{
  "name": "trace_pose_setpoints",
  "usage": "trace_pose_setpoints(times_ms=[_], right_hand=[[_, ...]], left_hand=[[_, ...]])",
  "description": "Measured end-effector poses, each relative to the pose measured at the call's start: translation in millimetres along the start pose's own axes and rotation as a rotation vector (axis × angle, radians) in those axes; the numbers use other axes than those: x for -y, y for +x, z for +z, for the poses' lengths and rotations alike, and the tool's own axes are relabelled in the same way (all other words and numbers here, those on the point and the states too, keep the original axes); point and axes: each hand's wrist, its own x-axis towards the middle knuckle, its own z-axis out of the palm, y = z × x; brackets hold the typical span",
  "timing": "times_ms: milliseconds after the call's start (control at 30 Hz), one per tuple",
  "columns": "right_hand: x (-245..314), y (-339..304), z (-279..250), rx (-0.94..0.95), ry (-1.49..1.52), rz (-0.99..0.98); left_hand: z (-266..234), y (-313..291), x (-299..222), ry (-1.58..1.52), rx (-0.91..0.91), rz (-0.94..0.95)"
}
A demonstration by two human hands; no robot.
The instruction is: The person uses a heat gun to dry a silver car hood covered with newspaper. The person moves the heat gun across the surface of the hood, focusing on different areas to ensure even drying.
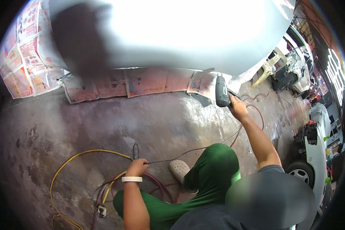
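Note:
My right hand point(238, 109) is closed round the handle of a dark grey heat gun point(221, 94), held out ahead on the right. Its nozzle points up toward the lower edge of a large, shiny pale car body panel point(180, 38); I cannot tell whether they touch. A thin black cord point(174, 158) runs across the floor to my left hand point(137, 168). That hand, low and left of my green-trousered knee, is closed on the cord, with a loop of it standing up just beyond the fingers. Printed paper sheets point(147, 82) hang along the panel's underside.
A yellow hose point(78, 154) curves over the stained concrete floor point(103, 126) at left, beside a plug socket box point(102, 210). Reddish hoses point(262, 117) trail at right. Beyond them stand a pale plastic chair point(271, 66) and a partly dismantled white car point(317, 159).

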Motion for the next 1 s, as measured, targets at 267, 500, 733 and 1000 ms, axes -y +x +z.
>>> trace_pose_setpoints(times_ms=[267, 500, 733, 1000], right_hand=[[133.1, 45.2, -28.8, -0.007, 0.248, -0.293], [253.4, 77.6, -45.2, -0.117, 0.494, -0.535], [348.1, 92.9, -71.1, -0.114, 0.647, -0.734], [282.5, 79.5, -67.8, -0.132, 0.807, -0.542]], left_hand=[[-5.0, -0.6, 8.9, 0.007, 0.036, -0.018], [-17.8, -25.1, 10.9, -0.037, -0.008, -0.108], [-18.1, -23.6, 34.6, 0.04, -0.019, -0.132], [-19.5, -19.4, 8.6, 0.013, 0.024, -0.179]])
